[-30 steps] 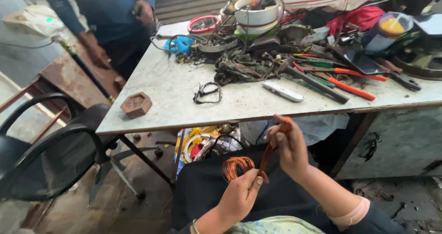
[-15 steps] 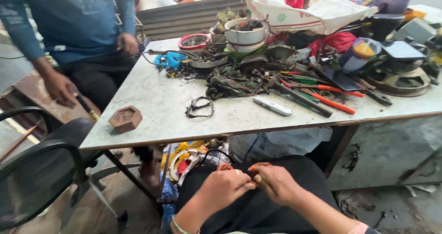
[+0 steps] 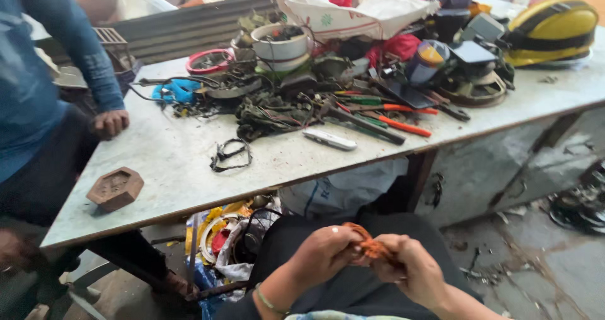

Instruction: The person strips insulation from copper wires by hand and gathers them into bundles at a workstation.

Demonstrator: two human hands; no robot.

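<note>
Worktable: a long, pale, scuffed stone-like slab (image 3: 164,162), flat and speckled with grime, with a heap of tools and scrap along its far half.
Floor: rough grey concrete (image 3: 542,263) with small debris, seen at the right under the table.
Other person: a standing figure in a blue long-sleeved top (image 3: 38,87) at the table's left end, one hand (image 3: 110,123) resting closed on the slab's edge.
Bag: a white crumpled sack (image 3: 353,17) at the back, open at the top with red cloth showing inside.
Helmet: a yellow, rounded hard plastic helmet with dark bands (image 3: 554,27) on the far right corner.
Bowl: a white round pot (image 3: 280,46) stacked on another, holding dark bits too small to tell apart.
Wire tangle: dark knotted cables and metal scraps (image 3: 271,115) mid-table, with orange-handled pliers (image 3: 403,126) just beside.
Under the table: a pile of coloured plastic and wire loops (image 3: 220,238) on the ground.
Block: a brown hexagonal block with a sunken top (image 3: 115,188) near the front left edge, well apart from the heap.
Knife: a slim silvery folding tool (image 3: 331,139) lying flat near the tangle.
Left hand (image 3: 324,252): curled closed, fingers pinching the coil over the lap.
Right hand (image 3: 413,269): curled closed, gripping the same coil from the other side.
Coil: a small bunch of thin orange-copper wire (image 3: 372,247), squeezed between both hands, below the table's front edge over dark trousers.
</note>
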